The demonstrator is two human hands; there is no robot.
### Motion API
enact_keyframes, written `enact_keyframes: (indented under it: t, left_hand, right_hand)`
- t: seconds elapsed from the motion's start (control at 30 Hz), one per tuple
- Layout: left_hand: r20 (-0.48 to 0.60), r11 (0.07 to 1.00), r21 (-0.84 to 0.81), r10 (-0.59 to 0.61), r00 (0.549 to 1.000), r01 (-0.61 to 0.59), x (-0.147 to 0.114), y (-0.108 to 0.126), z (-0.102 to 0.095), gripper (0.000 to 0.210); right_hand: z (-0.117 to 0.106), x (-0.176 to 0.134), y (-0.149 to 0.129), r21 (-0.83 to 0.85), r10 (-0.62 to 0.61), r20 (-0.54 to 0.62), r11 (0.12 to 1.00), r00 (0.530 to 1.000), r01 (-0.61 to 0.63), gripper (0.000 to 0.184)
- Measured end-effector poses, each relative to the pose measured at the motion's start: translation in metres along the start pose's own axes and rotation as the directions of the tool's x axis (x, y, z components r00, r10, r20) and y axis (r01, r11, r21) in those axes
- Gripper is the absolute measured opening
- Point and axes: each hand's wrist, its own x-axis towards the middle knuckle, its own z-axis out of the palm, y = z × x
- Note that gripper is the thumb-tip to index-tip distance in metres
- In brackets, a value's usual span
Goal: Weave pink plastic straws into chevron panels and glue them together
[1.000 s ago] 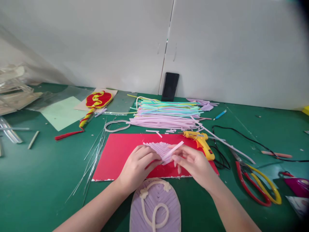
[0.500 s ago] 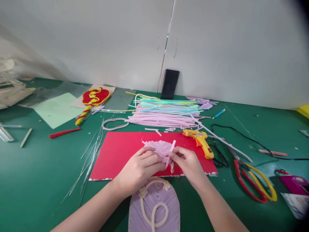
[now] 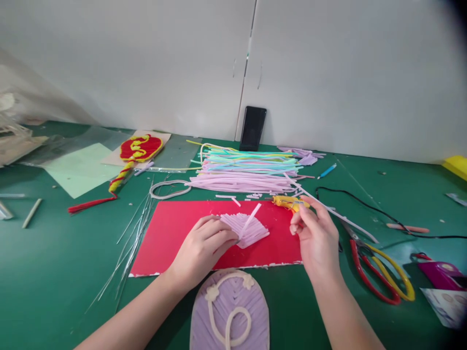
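My left hand [image 3: 204, 248] rests over the red board [image 3: 168, 233], its fingertips pinching the lower end of a short pink pipe cleaner [image 3: 251, 219]. That strip lies slantwise across a leaf-like panel of pink pipe cleaners [image 3: 257, 234] set side by side. Over the right part of the board, my right hand [image 3: 318, 231] is raised beside the yellow glue gun [image 3: 284, 201], fingers loosely bent and apart, with nothing visible in them. It hides the gun's handle; whether it touches the gun I cannot tell. Below the board lies a purple oval panel [image 3: 237, 291] with cream trim.
Behind the board lies a pile of pink, blue and yellow pipe cleaners [image 3: 244, 181], with a black phone [image 3: 253, 129] leaning on the wall. Pliers with red and yellow handles [image 3: 375, 272] lie right, thin wires [image 3: 134, 243] left. A red-and-yellow tasselled ornament [image 3: 140, 148] lies farther back.
My right hand has let go of the pink pipe cleaner and moved right to the glue gun. My left hand now keeps the strip on the panel. The view has shifted slightly.
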Motion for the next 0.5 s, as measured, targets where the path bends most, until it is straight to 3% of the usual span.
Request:
enact_keyframes:
  t: [0.13, 0.3, 0.5]
  left_hand:
    - [0.017, 1.000, 0.026, 0.012, 1.000, -0.012, -0.0009, -0.0004, 0.0005, 0.013]
    - [0.008, 0.999, 0.037, 0.012, 1.000, -0.012, -0.0003, -0.0003, 0.0005, 0.013]
    - [0.010, 0.999, 0.046, 0.015, 1.000, -0.015, -0.0003, 0.0002, 0.0001, 0.012]
  right_hand:
    - [-0.0009, 0.0000, -0.0018, 0.021, -0.071, -0.102, 0.997, 0.992, 0.073, 0.029]
    - [-0.0022, 0.0008, -0.0044, -0.120, -0.182, -0.243, 0.980, 0.953, 0.157, 0.071]
    - [-0.0106, 0.0066, 0.0015, -0.258, -0.283, -0.191, 0.938, 0.940, 0.231, 0.093]
